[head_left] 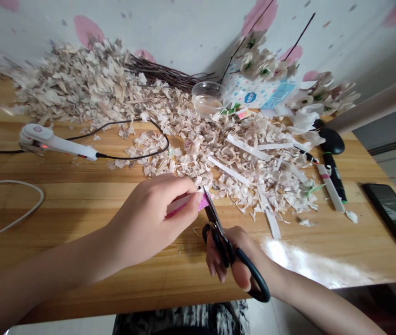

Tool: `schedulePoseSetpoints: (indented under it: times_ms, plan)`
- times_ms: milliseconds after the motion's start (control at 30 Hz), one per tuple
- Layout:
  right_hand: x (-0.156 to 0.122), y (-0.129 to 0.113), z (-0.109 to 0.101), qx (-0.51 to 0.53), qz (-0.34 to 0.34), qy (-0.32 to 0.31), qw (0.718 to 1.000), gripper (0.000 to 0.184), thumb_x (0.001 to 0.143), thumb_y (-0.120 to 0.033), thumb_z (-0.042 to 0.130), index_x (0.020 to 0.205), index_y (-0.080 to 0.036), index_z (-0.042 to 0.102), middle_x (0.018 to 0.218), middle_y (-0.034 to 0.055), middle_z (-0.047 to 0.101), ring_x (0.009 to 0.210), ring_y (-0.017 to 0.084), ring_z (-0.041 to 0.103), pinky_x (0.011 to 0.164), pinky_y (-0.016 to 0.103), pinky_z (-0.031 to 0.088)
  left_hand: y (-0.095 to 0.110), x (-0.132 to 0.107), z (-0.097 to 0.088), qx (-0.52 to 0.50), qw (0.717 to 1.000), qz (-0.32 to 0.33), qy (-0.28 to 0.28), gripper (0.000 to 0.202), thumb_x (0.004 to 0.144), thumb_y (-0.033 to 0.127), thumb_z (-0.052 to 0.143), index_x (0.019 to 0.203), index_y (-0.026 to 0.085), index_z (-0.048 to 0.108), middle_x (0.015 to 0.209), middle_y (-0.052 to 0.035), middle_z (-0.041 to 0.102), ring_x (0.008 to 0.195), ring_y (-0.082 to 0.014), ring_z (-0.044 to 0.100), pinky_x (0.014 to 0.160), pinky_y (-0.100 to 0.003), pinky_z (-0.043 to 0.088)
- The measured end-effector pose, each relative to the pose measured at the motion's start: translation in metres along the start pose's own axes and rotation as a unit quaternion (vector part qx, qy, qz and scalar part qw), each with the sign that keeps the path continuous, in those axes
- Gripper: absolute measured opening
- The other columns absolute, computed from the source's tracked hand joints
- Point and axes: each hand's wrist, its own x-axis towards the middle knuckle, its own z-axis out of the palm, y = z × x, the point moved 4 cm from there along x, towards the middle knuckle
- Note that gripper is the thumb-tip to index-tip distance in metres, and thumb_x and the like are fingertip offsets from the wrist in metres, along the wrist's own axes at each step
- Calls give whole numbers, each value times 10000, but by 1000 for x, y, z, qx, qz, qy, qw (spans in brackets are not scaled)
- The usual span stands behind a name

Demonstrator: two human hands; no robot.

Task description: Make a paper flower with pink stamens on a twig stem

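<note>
My left hand (165, 207) pinches a small pink-and-white strip (203, 201) between thumb and fingers, above the front of the table. Fingers of my right hand (236, 251) pass through the black handles of a pair of scissors (221, 232). The scissor blades point up and away from me, with the strip's right end at them. Whether the blades are cutting into the strip, I cannot tell. Just beyond both hands lies a wide heap of pale dried petals (191, 144).
White paper strips (248, 148) lie on the petals. At left are a white corded heating tool (56, 142) and a white cable (41, 200). Behind stand a clear bowl (207, 98), dark twigs (170, 74) and a blue-white tissue pack (254, 95). A phone (393, 214) rests at right.
</note>
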Motion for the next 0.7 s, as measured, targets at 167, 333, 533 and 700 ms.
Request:
schedulePoseSetpoints:
  times_ms: [167, 333, 533, 700]
  plan:
    - [0, 3, 1, 22, 11, 16, 1000, 683, 467, -835, 543, 603, -167, 489, 495, -9, 517, 471, 148, 529, 469, 256, 422, 0, 0, -1, -3, 1000, -4, -2, 226, 888, 185, 476, 682, 156, 564, 609, 41, 496, 571, -84, 449, 545, -229, 327]
    - [0, 2, 3, 30, 29, 24, 999, 671, 487, -829, 549, 607, -173, 472, 483, -16, 522, 460, 142, 522, 493, 261, 416, -2, 0, -1, -20, 999, -28, -22, 249, 898, 221, 475, 663, 168, 539, 593, 49, 470, 559, -85, 441, 524, -233, 313]
    - [-2, -4, 4, -21, 20, -35, 999, 749, 464, -889, 441, 697, -178, 442, 655, 17, 546, 567, 143, 512, 538, 265, 401, -1, -1, -1, -24, 999, -23, -32, 283, 911, 239, 470, 637, 173, 499, 589, 55, 437, 556, -80, 420, 529, -235, 312]
    - [-4, -4, 5, -29, 5, -45, 999, 650, 728, -807, 326, 786, -178, 476, 766, 38, 545, 729, 176, 535, 712, 317, 436, 3, -3, -2, -17, 999, -1, -37, 272, 910, 225, 474, 644, 172, 504, 586, 52, 449, 558, -82, 420, 543, -237, 317]
